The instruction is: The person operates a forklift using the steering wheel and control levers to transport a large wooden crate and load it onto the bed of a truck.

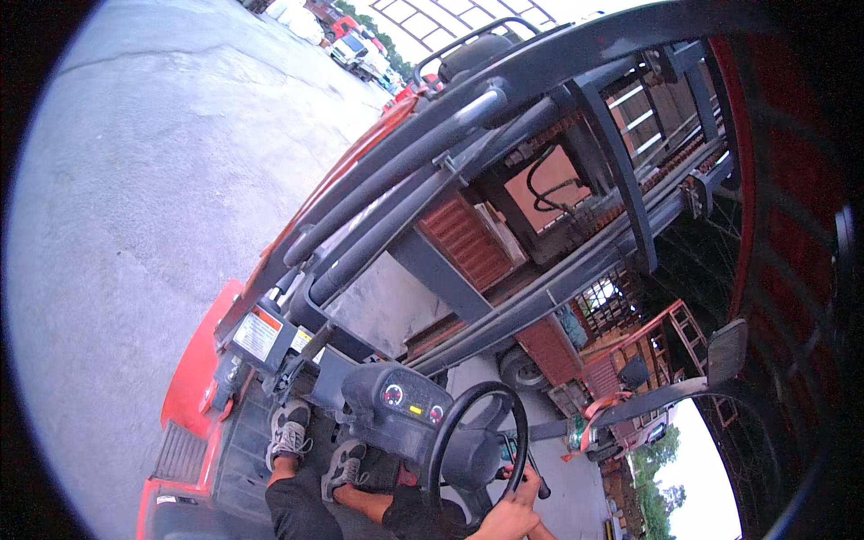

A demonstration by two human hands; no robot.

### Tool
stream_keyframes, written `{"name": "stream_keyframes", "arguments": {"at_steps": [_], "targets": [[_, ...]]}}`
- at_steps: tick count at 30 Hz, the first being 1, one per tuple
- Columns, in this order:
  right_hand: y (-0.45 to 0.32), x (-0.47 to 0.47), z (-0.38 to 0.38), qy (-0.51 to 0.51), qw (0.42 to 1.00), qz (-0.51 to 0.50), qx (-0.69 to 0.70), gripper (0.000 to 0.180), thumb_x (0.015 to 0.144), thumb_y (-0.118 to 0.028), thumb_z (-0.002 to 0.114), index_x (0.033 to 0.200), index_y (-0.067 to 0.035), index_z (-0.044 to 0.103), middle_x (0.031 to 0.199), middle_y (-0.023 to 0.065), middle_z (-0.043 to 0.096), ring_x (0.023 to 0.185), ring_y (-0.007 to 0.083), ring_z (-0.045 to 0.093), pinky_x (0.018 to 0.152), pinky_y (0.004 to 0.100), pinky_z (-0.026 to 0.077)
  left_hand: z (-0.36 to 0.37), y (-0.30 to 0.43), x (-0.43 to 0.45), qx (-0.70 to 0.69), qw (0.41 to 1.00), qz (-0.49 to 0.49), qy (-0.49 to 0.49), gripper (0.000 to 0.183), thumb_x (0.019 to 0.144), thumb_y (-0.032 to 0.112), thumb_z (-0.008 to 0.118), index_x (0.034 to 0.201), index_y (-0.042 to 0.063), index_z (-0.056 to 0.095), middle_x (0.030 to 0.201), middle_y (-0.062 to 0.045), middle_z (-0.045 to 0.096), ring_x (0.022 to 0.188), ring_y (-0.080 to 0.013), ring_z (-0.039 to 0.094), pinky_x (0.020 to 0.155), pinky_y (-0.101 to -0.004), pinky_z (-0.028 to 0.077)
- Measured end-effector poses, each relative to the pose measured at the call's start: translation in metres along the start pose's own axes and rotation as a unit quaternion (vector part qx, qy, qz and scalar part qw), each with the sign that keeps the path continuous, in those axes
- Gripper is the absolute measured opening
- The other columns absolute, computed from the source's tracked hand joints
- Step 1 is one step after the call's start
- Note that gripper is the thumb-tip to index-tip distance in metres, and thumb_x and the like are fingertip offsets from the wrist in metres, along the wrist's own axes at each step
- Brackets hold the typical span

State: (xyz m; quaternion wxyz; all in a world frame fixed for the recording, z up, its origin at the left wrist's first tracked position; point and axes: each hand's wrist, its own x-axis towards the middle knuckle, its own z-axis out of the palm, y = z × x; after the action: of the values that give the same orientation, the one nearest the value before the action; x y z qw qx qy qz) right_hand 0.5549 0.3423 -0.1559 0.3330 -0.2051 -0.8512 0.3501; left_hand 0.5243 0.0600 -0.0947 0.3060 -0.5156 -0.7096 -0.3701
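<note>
At the bottom of the view, my left hand (507, 518) is at the lower rim of a black steering wheel (435, 445), its fingers curled over the rim. My right hand (530, 484) is just beyond it, partly overlapped. A black-knobbed lever (543, 492) stands beside the right hand; whether that hand grips the lever or the wheel is unclear. The dashboard (364, 391) has two lit round gauges and a small yellow display. My shoes (290, 432) are on the forklift's dark floor.
Ahead rise the forklift's mast (540, 290) and a black overhead-guard post (398, 202). A mirror (727, 351) hangs at right. A truck wheel (523, 370) and a red ladder frame (665, 324) are beyond. Concrete ground (148, 169) spreads left, with parked trucks (351, 48) far off.
</note>
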Motion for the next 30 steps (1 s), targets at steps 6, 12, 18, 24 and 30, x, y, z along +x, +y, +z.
{"name": "stream_keyframes", "arguments": {"at_steps": [6,12,18,24,30], "targets": [[0.0,0.002,-0.001,-0.003,0.998,-0.029,-0.048,0.017,0.086,0.008,0.075,0.102,0.004,0.081,0.104,0.0091,0.078,0.094,0.0179,0.073,0.084,0.0322,0.057,-0.102,-0.044,-0.042,-0.172,0.975,-0.107,-0.094,0.015,0.09,0.019,0.066,0.091,0.013,0.079,0.093,-0.007,0.076,0.098,-0.0251,0.074,0.11,-0.0483,0.05],[-0.014,0.0,0.004,-0.013,0.998,-0.038,-0.054,0.018,0.085,0.005,0.077,0.102,0.004,0.08,0.104,0.0097,0.079,0.099,0.0195,0.073,0.089,0.0321,0.055,-0.145,-0.109,-0.024,-0.143,0.982,-0.125,-0.021,0.013,0.09,0.018,0.065,0.095,0.013,0.076,0.096,-0.007,0.076,0.102,-0.0253,0.073,0.113,-0.0465,0.049],[-0.021,0.0,-0.001,-0.018,0.981,-0.125,-0.146,0.022,0.083,-0.001,0.08,0.105,0.004,0.079,0.111,0.0167,0.08,0.108,0.0308,0.076,0.099,0.0392,0.056,-0.151,-0.113,-0.023,-0.168,0.978,-0.127,-0.008,0.011,0.088,0.016,0.067,0.095,0.011,0.075,0.096,-0.008,0.074,0.104,-0.0264,0.071,0.11,-0.045,0.05],[0.02,0.005,-0.019,-0.032,0.977,-0.112,-0.178,0.024,0.085,0.003,0.079,0.108,0.007,0.079,0.12,0.0204,0.08,0.115,0.0341,0.076,0.101,0.0391,0.056,-0.106,-0.067,-0.038,-0.173,0.975,-0.133,-0.045,0.021,0.088,0.017,0.067,0.103,0.004,0.075,0.107,-0.015,0.073,0.112,-0.0319,0.069,0.106,-0.0478,0.053],[0.008,0.0,-0.003,-0.027,0.993,-0.046,-0.106,0.014,0.087,0.007,0.074,0.101,0.009,0.076,0.132,0.0223,0.077,0.12,0.0322,0.075,0.101,0.0396,0.057,-0.018,-0.001,-0.015,-0.115,0.983,-0.029,-0.142,0.017,0.089,0.019,0.065,0.093,0.011,0.079,0.113,-0.01,0.077,0.117,-0.0311,0.068,0.104,-0.0429,0.055]]}}
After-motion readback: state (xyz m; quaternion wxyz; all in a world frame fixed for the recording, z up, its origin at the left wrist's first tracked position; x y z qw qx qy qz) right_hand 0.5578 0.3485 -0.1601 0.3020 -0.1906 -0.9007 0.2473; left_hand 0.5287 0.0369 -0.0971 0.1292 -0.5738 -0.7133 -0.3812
